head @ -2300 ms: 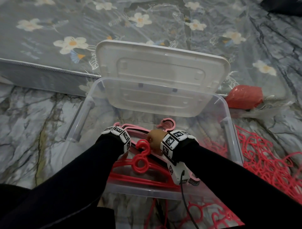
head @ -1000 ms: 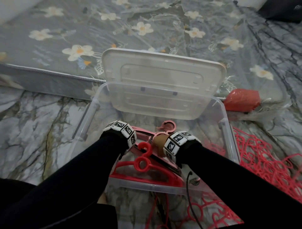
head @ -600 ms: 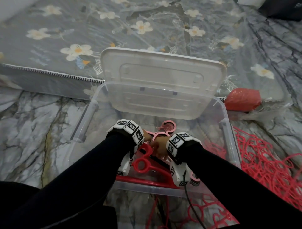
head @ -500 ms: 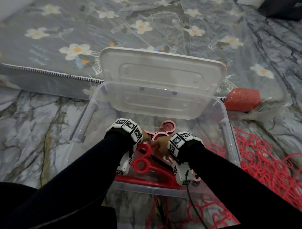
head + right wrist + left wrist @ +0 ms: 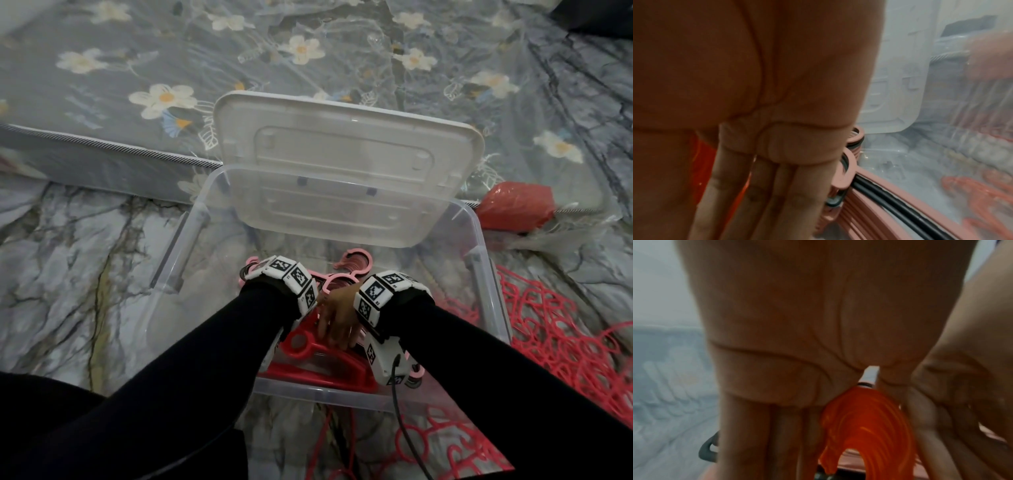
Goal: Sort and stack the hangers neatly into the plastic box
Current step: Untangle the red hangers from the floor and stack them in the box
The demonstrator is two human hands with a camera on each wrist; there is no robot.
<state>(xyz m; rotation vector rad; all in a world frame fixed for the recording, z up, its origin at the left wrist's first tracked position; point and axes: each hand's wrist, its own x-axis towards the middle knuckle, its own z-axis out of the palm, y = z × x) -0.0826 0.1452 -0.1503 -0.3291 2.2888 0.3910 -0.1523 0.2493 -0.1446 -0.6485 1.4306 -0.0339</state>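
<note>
Red plastic hangers [image 5: 318, 363] are seen stacked flat in the near part of the clear plastic storage box [image 5: 488, 291], their hooks bunched toward the middle; a second bundle of pale pink hangers with black strips [image 5: 875, 209] lies behind them, hooks [image 5: 354, 262] pointing to the far wall. The long axis of both stacks runs left to right across the box.

The right hand [image 5: 337, 320] is laid on top of the red stack with fingers extended and close together — pressing, not gripping. In the right wrist view those fingers [image 5: 777, 191] lie straight, just beside the pink hooks. The left hand [image 5: 797, 337] is hidden behind its wrist in the head view; in the left wrist view its fingers point straight down on either side of the red hooks [image 5: 867, 426] and are not curled round them. Both hands are judged to be squaring the stack.

The red hooks lie between the two hands, the left one slightly nearer — any levelling would be made along the stack's long axis.

Outward: the white translucent lid [image 5: 346, 164] is propped open on the far rim. More red hangers [image 5: 561, 346] lie tangled on the marble-patterned floor [image 5: 78, 274] to the right, still unsorted. A red plastic bag [image 5: 513, 205] rests by the flowered mattress [image 5: 137, 85].
</note>
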